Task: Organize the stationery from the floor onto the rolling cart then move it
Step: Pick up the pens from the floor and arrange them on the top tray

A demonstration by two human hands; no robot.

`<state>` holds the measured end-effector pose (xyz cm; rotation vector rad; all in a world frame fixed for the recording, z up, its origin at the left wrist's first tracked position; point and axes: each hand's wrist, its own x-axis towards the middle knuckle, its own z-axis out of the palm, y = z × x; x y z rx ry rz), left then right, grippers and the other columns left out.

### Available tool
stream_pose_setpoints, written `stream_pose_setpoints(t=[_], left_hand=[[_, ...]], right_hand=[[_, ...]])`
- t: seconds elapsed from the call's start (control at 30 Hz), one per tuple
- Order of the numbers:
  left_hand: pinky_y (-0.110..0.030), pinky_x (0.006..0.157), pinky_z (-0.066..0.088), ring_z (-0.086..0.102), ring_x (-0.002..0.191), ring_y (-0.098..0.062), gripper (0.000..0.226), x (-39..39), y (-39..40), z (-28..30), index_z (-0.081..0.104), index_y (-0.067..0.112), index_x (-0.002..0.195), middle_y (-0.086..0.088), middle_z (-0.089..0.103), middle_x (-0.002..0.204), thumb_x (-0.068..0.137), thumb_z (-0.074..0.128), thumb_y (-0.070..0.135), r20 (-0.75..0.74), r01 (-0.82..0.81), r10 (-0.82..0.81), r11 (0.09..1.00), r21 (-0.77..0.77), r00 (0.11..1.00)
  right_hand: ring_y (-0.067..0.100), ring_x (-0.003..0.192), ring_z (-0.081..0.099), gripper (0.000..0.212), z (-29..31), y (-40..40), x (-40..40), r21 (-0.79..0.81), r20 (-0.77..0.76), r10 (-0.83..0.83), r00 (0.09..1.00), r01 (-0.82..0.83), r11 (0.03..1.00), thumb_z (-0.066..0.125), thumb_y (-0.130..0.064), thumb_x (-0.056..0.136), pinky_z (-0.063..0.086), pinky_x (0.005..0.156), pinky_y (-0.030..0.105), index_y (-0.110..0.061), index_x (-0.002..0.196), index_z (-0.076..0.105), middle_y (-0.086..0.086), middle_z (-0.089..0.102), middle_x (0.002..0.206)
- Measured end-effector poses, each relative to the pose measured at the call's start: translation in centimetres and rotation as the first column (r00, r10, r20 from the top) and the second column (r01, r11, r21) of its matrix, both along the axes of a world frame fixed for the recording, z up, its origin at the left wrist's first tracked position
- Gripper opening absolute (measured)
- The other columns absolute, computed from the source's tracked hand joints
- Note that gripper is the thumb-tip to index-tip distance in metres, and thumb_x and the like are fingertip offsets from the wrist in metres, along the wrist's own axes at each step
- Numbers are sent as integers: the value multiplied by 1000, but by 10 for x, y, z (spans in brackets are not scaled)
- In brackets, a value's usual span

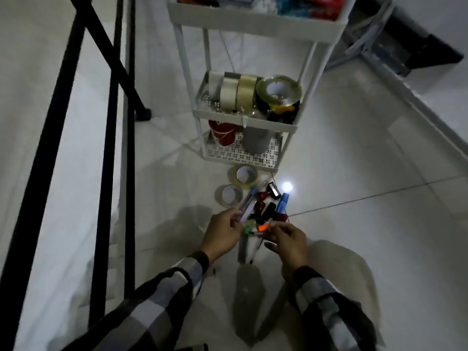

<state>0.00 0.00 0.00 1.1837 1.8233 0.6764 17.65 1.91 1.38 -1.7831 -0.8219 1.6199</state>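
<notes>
A white three-tier rolling cart (244,117) stands on the tiled floor ahead of me. Its middle shelf holds several tape rolls (253,93); the bottom shelf holds a red roll (224,134) and a grey roll (255,139). On the floor before it lie two clear tape rolls (243,174) and a heap of pens, markers and clips (266,206). My left hand (224,234) grips a bundle of pens (247,211) with coloured caps. My right hand (288,239) pinches the same bundle near an orange cap (263,227).
A black metal table frame (111,97) runs along the left, its foot near the cart. A dark object (415,46) lies on the floor at the upper right. Open tiled floor stretches to the right of the cart. My knee in pale trousers (342,269) is below my right hand.
</notes>
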Motion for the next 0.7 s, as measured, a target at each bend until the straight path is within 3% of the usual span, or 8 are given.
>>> stream_pose_setpoints(t=[0.1,0.23,0.33,0.47,0.57,0.7], left_hand=[[-32,93,55,70,106,-20,27,7,7,-21,70,14,125,-3,74,115,98,67,15,-54,44,-45,999,-13,998],[-24,94,52,72,108,-18,25,28,14,-43,81,15,114,-1,79,116,96,65,9,-166,120,-124,992,-39,978],[-32,98,56,72,109,-21,30,46,23,-53,83,19,108,1,80,115,92,61,6,-215,269,-272,962,-46,938],[-36,91,57,70,106,-25,39,59,40,-70,78,24,117,-2,78,114,91,56,7,-259,335,-342,940,-74,903],[-38,82,57,69,102,-29,38,57,46,-87,73,24,109,-4,76,109,81,54,8,-339,374,-397,918,-133,853],[-36,79,55,70,100,-30,30,55,49,-96,73,22,109,-7,74,110,82,64,12,-445,454,-470,878,-150,762]], right_hand=[[30,85,75,13,-38,-10,0,-69,81,-122,989,128,989,66,-17,97,65,81,46,-11,92,75,15,78,91],[35,72,75,39,-108,-28,-2,-306,173,-208,963,253,918,76,-47,82,65,77,56,-10,72,79,11,76,68],[33,86,75,46,-126,-20,-10,-262,301,-70,951,154,953,71,-60,81,63,84,45,-15,85,82,8,80,85],[33,108,69,33,-102,1,-17,-189,508,55,860,49,981,70,-45,91,53,88,35,-18,109,75,10,76,112],[33,107,68,23,-107,8,-21,-249,554,163,817,-24,968,66,-37,95,53,86,37,-19,109,72,10,74,113],[35,109,68,20,-120,11,-22,-273,591,209,779,-51,961,65,-25,92,53,85,38,-20,111,71,11,74,113]])
